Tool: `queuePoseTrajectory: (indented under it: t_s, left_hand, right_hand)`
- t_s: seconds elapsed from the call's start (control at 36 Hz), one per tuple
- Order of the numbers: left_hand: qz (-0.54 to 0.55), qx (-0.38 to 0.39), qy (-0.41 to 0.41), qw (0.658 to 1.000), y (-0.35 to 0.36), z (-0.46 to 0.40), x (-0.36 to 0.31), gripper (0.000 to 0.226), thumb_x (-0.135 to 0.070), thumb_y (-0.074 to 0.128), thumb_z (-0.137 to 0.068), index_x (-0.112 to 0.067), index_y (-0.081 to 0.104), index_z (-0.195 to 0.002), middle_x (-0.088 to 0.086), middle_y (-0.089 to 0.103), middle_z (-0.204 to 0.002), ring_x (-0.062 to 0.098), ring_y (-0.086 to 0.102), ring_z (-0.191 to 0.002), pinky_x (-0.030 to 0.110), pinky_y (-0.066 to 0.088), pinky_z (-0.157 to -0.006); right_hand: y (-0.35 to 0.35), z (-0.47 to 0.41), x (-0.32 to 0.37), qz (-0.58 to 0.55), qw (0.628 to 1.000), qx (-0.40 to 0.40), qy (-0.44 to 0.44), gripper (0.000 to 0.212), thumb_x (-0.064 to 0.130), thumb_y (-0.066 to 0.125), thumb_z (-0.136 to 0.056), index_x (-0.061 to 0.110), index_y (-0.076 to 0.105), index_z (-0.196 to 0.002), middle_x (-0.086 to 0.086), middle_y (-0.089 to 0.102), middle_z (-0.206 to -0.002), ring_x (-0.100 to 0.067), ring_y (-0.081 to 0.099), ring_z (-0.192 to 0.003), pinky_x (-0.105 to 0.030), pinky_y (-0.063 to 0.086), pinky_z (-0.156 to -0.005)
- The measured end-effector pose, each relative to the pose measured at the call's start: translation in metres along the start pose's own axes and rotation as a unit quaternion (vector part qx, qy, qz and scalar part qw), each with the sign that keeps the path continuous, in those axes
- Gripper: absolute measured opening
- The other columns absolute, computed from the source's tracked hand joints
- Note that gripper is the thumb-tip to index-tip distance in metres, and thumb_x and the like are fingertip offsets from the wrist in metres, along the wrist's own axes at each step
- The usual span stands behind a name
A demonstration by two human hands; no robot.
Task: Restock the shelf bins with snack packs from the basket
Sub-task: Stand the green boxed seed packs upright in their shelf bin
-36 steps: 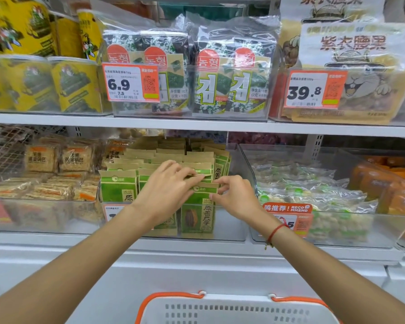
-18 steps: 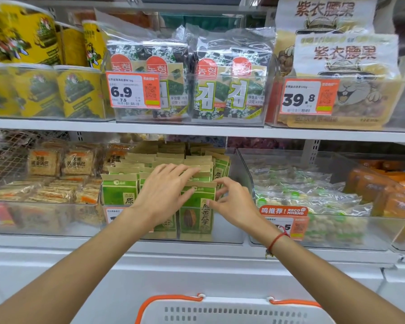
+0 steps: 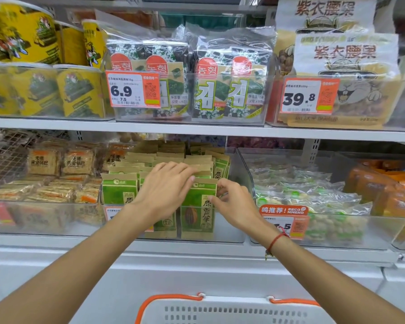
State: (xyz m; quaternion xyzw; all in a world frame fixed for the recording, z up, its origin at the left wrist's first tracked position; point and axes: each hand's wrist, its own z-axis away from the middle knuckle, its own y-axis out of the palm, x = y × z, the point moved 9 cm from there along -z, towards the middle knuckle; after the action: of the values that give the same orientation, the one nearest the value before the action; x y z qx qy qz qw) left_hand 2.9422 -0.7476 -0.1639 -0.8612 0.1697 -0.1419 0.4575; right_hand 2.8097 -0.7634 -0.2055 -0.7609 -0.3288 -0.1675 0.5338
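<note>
Fingers (image 3: 208, 197) of the right hand (image 3: 234, 204) are pinched on the front green sunflower-seed pack's (image 3: 198, 206) right edge.

Left-hand (image 3: 166, 190) fingers are laid flat and together over the pack tops behind it, inside the clear shelf bin (image 3: 232, 235). The squaring-up step appears to be in hand; next, release and a reach down to the basket (image 3: 232, 309) below the wrists would be called for, its contents unseen.

Yellow tubs (image 3: 45, 90) upper left; price tag (image 3: 133, 89) reading 6.9 on the clear front; another tag (image 3: 310, 95) reading 39.8.
</note>
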Motion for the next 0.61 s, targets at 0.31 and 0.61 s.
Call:
queuePoseTrajectory:
  t_s: [0.31, 0.61]
  left_hand:
    - [0.000, 0.006, -0.008, 1.000, -0.007, -0.008, -0.004, 0.046, -0.040, 0.019, -0.102, -0.022, 0.058, -0.117, -0.006, 0.063, -0.110, 0.016, 0.055, -0.100, 0.030, 0.037, -0.088]
    - [0.016, 0.030, -0.033, 0.999, -0.005, -0.009, -0.004, 0.042, -0.042, 0.025, -0.101, -0.024, 0.055, -0.126, -0.006, 0.061, -0.121, 0.015, 0.053, -0.111, 0.034, 0.036, -0.095]
  right_hand:
    - [-0.030, 0.005, -0.010, 0.055, 0.998, -0.013, -0.017, 0.009, 0.024, 0.065, -0.088, 0.017, 0.062, -0.093, 0.002, 0.070, -0.085, -0.015, 0.066, -0.077, -0.037, 0.056, -0.073]
    - [-0.003, -0.003, -0.001, -0.072, 0.996, -0.022, 0.044, 0.009, 0.023, 0.069, -0.087, 0.019, 0.061, -0.085, 0.004, 0.067, -0.079, -0.008, 0.064, -0.074, -0.014, 0.046, -0.059]
